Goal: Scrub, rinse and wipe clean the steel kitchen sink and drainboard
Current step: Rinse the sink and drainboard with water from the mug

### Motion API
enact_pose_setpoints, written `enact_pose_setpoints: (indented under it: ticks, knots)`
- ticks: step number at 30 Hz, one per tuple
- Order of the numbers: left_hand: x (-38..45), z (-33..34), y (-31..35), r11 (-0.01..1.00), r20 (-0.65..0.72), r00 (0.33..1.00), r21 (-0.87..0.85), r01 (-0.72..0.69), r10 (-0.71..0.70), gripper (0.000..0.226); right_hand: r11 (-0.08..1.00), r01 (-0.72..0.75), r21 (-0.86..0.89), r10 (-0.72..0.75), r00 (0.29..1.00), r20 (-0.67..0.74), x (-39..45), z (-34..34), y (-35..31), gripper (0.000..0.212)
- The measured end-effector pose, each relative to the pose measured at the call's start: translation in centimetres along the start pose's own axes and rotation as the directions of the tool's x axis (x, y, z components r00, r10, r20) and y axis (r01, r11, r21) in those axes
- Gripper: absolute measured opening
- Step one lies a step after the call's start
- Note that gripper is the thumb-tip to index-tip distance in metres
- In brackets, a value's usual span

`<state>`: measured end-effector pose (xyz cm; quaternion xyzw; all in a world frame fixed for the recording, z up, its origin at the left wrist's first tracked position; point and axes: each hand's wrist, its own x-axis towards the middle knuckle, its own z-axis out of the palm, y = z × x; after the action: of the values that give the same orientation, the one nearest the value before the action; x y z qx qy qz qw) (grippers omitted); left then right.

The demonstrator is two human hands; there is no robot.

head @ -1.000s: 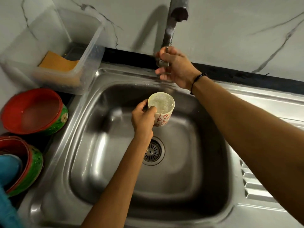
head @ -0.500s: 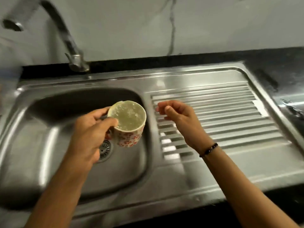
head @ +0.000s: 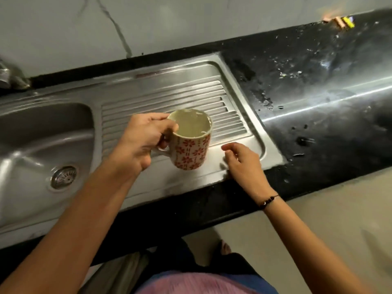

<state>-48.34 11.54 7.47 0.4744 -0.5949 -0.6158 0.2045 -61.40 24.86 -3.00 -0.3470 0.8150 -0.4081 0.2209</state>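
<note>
My left hand [head: 141, 138] grips the handle of a white mug with red flowers [head: 192, 150], full of water. It holds the mug upright above the ribbed steel drainboard [head: 161, 96]. To the right of the mug, my right hand [head: 241, 160] hovers low over the drainboard's front right corner, its fingers loosely curled and holding nothing. The steel sink basin [head: 31, 141] with its round drain strainer [head: 63, 177] lies at the left.
A black stone counter [head: 318, 81], wet and speckled with crumbs, runs to the right of the drainboard. Small colourful objects [head: 339, 21] lie at its far end. The tap base [head: 10, 79] shows at the far left. A marble-look wall stands behind, and the floor is below.
My view has swung right from the basin to the drainboard. My left hand carried the full mug from over the basin to over the drainboard; my right hand left the tap and came down beside it.
</note>
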Motion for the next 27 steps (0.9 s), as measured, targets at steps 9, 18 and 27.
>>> enact_pose_setpoints:
  ticks: [9,18,27]
  knots:
    - [1.4,4.6,-0.3,0.955,0.081,0.995,0.289,-0.072,0.051,0.025,0.605,0.243,-0.758,-0.169,0.970,0.177,-2.1,-3.0,4.5,0.058]
    - [2.2,6.7,-0.9,0.838,0.062,0.987,0.521,-0.160,0.151,0.024,0.559,0.144,-0.816,0.118,0.961,0.251,-0.5,-3.0,3.4,0.100]
    - [1.1,8.4,0.2,0.767,-0.109,0.978,0.638,-0.067,0.177,0.024,0.583,0.249,-0.773,0.057,0.937,0.345,1.4,-2.7,4.1,0.102]
